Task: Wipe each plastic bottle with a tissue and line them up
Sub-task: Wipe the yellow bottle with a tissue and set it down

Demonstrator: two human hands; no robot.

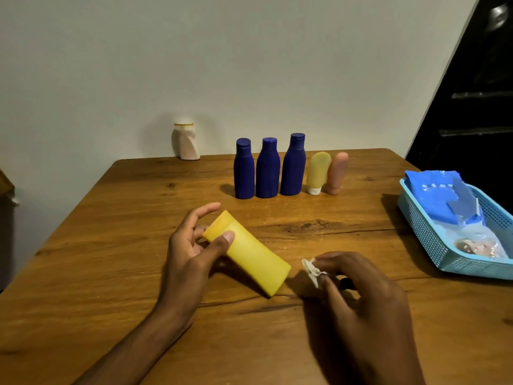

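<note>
Now one yellow bottle (247,258) is gripped by the left hand (191,245).
One tissue (312,269) is pinched by the right hand (358,284); five bottles (268,168) are lined up.

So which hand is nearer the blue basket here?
The right. The right hand, pinching the tissue, sits just left of the blue basket. The left hand is farther left, gripping the yellow bottle.
</note>
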